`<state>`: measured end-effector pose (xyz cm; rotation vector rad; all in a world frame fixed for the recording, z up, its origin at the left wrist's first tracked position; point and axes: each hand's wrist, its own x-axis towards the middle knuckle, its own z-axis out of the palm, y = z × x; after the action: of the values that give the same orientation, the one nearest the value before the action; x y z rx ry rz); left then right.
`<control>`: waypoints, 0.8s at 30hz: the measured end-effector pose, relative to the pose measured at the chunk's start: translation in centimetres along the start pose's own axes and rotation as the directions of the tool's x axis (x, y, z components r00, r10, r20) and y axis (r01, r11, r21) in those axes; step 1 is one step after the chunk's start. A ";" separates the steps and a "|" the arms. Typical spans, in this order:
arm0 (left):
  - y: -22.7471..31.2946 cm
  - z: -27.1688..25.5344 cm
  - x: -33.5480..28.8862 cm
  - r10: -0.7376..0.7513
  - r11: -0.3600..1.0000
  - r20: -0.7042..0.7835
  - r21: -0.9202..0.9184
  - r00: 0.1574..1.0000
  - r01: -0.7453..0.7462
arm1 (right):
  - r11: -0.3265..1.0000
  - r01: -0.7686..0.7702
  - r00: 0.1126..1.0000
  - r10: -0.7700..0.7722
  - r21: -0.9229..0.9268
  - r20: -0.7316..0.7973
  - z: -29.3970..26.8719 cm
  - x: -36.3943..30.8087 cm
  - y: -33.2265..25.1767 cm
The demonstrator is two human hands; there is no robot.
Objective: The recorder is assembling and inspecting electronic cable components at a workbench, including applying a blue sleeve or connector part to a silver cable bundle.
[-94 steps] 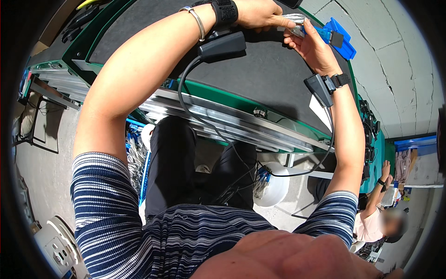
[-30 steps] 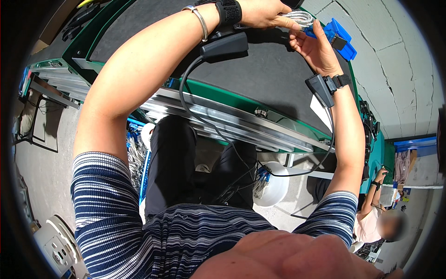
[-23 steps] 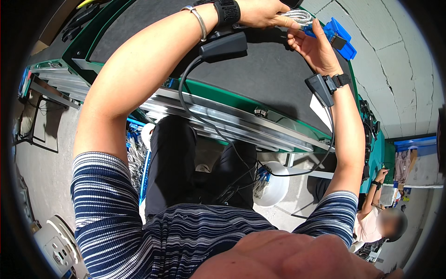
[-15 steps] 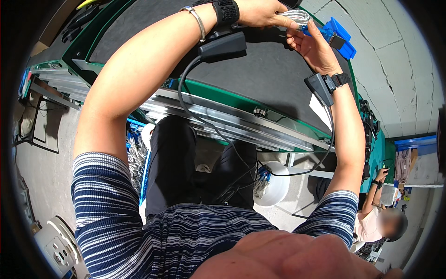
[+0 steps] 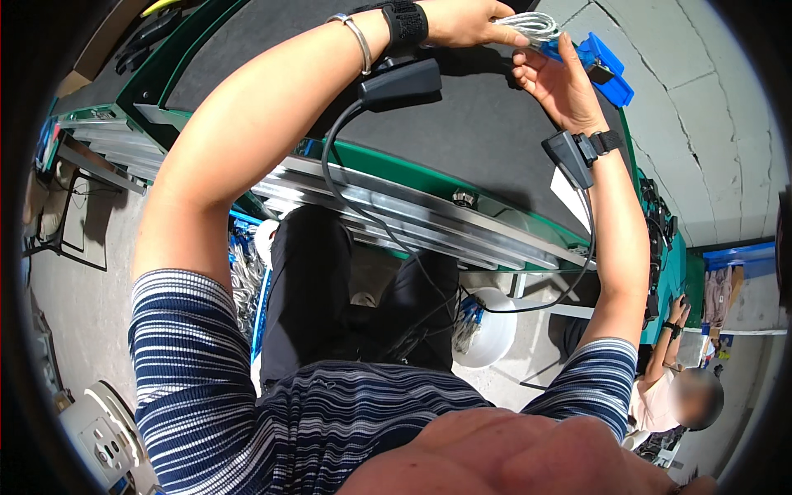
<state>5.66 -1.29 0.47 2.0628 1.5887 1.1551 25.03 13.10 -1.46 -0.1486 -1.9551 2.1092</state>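
My left hand (image 5: 472, 23), at the top of the view, pinches a coiled clear-silver cable (image 5: 535, 27) between thumb and fingers. My right hand (image 5: 563, 89) is closed around the blue connector end (image 5: 580, 54) of the same cable, its thumb pointing up and the other fingers curled. The two hands are close together over the far part of the dark belt. Just beyond the right hand stands a blue plastic bin (image 5: 617, 76), with a dark piece at its near side. The hands partly hide the cable's blue end.
Below the hands runs a black conveyor belt (image 5: 396, 153) with green edges and a metal rail (image 5: 396, 216). A white bucket (image 5: 495, 330) with cables and a blue crate (image 5: 262, 305) of cables stand below it. A co-worker (image 5: 660, 396) sits at the right.
The cable coil and my left hand have shifted slightly to the right. The right hand has barely moved, its thumb a little more upright.
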 end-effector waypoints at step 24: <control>-0.7 -0.5 0.0 -0.185 0.980 0.135 -0.055 0.973 0.194 | 0.998 0.001 1.000 -0.002 0.063 0.005 -0.2 -0.1 0.0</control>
<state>4.84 -1.13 0.30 1.8572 1.6200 0.9744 25.14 13.27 -1.50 -0.1302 -1.8878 2.1696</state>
